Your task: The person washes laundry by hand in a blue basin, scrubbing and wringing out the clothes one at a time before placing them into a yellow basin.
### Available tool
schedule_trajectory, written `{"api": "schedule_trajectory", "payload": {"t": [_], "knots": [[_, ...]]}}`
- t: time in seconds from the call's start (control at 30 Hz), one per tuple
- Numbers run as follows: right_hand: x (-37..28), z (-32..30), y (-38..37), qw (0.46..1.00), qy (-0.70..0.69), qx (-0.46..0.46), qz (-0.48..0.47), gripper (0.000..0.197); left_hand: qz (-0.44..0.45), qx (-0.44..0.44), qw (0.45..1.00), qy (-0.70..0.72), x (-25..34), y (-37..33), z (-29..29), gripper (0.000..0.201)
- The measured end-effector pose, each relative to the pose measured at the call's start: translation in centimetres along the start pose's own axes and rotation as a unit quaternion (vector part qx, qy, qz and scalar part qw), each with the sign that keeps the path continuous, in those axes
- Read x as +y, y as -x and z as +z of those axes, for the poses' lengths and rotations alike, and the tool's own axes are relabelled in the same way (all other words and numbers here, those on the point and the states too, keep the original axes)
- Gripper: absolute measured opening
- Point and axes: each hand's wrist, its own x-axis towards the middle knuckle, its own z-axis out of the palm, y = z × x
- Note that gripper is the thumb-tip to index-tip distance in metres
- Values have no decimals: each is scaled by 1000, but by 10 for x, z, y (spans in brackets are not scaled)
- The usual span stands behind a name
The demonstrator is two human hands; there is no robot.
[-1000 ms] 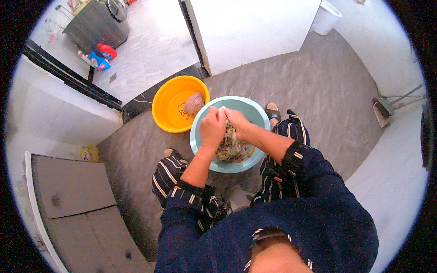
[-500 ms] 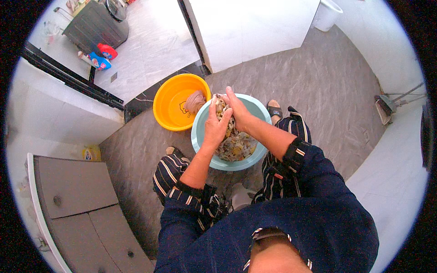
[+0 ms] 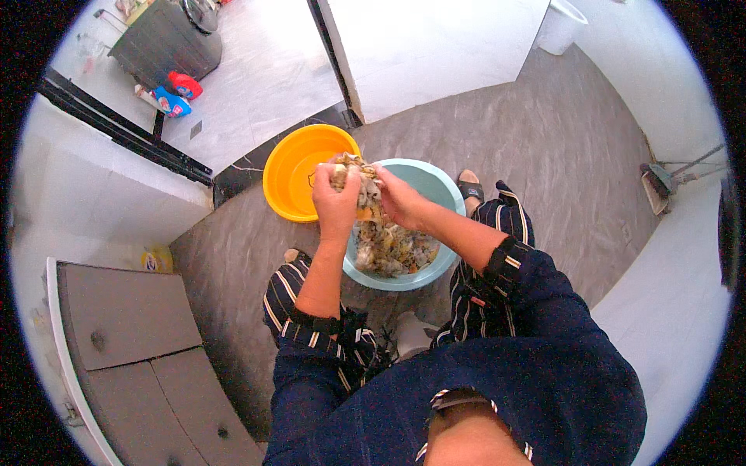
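Between my hands is a bunched wet patterned cloth (image 3: pixel 367 203), mottled in yellow, grey and brown. My left hand (image 3: pixel 336 203) has its fingers closed round the cloth's upper left part, over the edge of the yellow basin. On the other side my right hand (image 3: pixel 399 200) grips the bundle with fingers curled behind it. Below, more of the patterned cloth (image 3: pixel 398 255) lies heaped in a light blue basin (image 3: pixel 434 185); it seems joined to the held part. The yellow basin (image 3: pixel 289 177) stands touching or close to the blue one, partly covered by my left hand.
A grey cabinet (image 3: pixel 132 314) stands at the lower left, near a yellow package (image 3: pixel 158 260). Beyond the doorway are blue and red bottles (image 3: pixel 171 101) and a dark grey machine (image 3: pixel 167 46). A broom (image 3: pixel 659 186) leans at the right wall; a white bin (image 3: pixel 559 29) stands far right.
My hands, earlier pressed round the cloth, have moved apart and slightly left, with the cloth held between them. The pinkish cloth in the yellow basin is now hidden.
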Motion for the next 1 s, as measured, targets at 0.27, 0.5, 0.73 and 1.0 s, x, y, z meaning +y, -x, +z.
{"api": "schedule_trajectory", "payload": {"t": [0.27,0.5,0.73,1.0], "knots": [[11,-64,-35,996,-90,2,-2,40,364,-161,899,-180,19,36,39,14],[15,-14,-14,984,-151,88,23,33,180,-41,963,-195,-21,16,29,17],[31,-106,-60,937,298,49,-176,29,394,-129,896,-157,27,42,49,21],[25,-16,-17,988,-122,94,-20,41,4,-43,990,-134,-14,22,24,25]]}}
